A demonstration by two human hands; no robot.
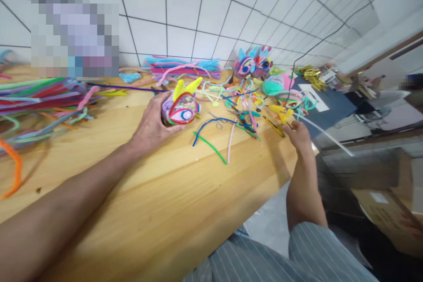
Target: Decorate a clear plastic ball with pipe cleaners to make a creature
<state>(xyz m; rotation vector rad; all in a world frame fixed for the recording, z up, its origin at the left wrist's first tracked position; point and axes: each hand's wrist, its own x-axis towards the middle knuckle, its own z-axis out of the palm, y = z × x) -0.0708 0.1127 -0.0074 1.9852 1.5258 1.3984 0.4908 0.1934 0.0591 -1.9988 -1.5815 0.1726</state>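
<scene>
My left hand (152, 121) rests on the wooden table (158, 194) with its fingers curled around a pipe-cleaner figure (182, 105) that has a big eye, a red rim and yellow horns. My right hand (299, 134) is at the table's right edge, fingers closed on a thin white stick (322, 131) that points off to the right; next to it lies a yellow glue gun (280, 113). Loose blue, green and pink pipe cleaners (214, 139) lie between my hands.
A big heap of coloured pipe cleaners (42, 97) covers the left. Another bundle (185, 68) lies by the tiled wall. Finished figures (253, 66) and a teal pompom (272, 87) stand at the back right. Cardboard boxes (386, 202) sit beyond the table's right edge.
</scene>
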